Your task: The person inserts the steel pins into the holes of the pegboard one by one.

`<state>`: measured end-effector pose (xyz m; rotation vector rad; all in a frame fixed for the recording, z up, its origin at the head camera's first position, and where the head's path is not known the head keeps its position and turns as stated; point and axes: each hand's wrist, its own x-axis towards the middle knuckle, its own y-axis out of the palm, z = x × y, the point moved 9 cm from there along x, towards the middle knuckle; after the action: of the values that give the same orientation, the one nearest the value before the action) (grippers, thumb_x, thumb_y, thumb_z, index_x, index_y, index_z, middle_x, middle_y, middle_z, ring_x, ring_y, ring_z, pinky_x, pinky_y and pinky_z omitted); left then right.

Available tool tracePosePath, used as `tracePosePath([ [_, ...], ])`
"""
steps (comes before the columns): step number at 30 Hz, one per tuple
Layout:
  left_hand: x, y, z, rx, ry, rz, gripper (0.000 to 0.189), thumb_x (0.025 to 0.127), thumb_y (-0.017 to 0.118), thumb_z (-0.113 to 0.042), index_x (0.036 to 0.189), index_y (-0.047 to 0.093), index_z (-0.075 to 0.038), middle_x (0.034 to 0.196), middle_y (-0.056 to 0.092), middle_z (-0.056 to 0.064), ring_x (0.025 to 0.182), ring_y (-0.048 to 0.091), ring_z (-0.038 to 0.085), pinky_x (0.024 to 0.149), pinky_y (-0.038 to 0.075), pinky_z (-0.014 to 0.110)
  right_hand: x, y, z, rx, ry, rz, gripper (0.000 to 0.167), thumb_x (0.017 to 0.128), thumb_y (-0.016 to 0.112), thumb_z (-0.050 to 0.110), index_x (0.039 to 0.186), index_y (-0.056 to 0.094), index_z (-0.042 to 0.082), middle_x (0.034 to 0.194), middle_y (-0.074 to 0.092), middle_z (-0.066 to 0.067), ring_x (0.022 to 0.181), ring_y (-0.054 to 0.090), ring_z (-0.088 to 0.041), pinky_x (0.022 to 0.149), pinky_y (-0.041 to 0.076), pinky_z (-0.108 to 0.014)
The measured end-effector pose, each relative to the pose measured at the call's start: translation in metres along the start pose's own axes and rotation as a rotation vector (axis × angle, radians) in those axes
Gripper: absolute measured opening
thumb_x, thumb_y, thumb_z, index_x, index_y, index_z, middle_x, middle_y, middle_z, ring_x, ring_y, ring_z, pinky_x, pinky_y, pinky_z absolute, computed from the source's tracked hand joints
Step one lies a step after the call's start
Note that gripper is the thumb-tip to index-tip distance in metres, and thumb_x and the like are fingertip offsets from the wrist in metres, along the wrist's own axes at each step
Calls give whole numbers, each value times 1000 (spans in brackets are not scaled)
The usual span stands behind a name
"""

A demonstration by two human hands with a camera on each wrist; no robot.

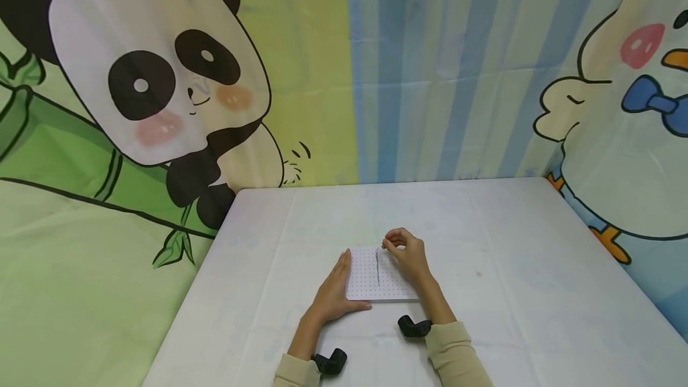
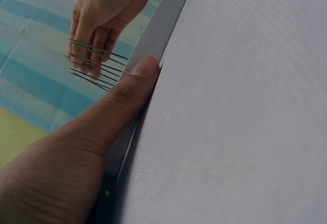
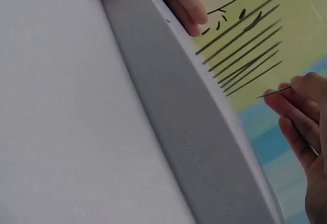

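A white board with a grid of small holes lies on the table. A row of several thin, dark needle-like rods stands up from its top, overlapping into almost one line in the head view. My left hand rests against the board's near-left corner, its fingers straight along the left side and the thumb along the front edge. Above the board, beyond the row's end, my right hand pinches a single thin rod between thumb and forefinger. That rod is apart from the standing ones in the right wrist view.
A white cloth-covered table spreads around the board. Behind it hangs a curtain printed with a panda and a white bird. Each wrist wears a small black camera, close over the tabletop.
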<state>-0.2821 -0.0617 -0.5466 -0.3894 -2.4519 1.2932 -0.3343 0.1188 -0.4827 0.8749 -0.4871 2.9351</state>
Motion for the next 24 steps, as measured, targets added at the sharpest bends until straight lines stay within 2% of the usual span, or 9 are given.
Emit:
tracePosePath([
  [4,1,1,0,11,7,0,130,58,67,-73,148,1,-6,154,4,4,140,4,17,110,20,37,-2,8,0,-19,-36,18,11,82,70,7,89,62,8,78,68,3,71,65,-9,63,54,-25],
  [11,2,-1,-1,6,13,-2,130,59,68,-72,148,0,-7,155,4,5,140,3,16,110,20,38,-3,16,4,-53,-83,57,11,83,68,9,92,62,7,83,68,2,75,66,-10,69,54,-26],
  [17,1,-1,-2,8,11,-2,129,59,70,-69,148,1,-6,155,5,7,140,5,18,110,20,39,-4,18,3,-113,-60,65,10,83,68,12,91,62,10,84,68,4,78,66,-10,71,54,-29],
  [24,1,1,-1,13,10,2,129,59,70,-69,148,1,-6,155,4,6,140,4,17,110,20,37,-7,25,-6,-183,-17,117,11,83,68,16,91,61,16,84,68,7,78,64,-7,71,53,-28],
])
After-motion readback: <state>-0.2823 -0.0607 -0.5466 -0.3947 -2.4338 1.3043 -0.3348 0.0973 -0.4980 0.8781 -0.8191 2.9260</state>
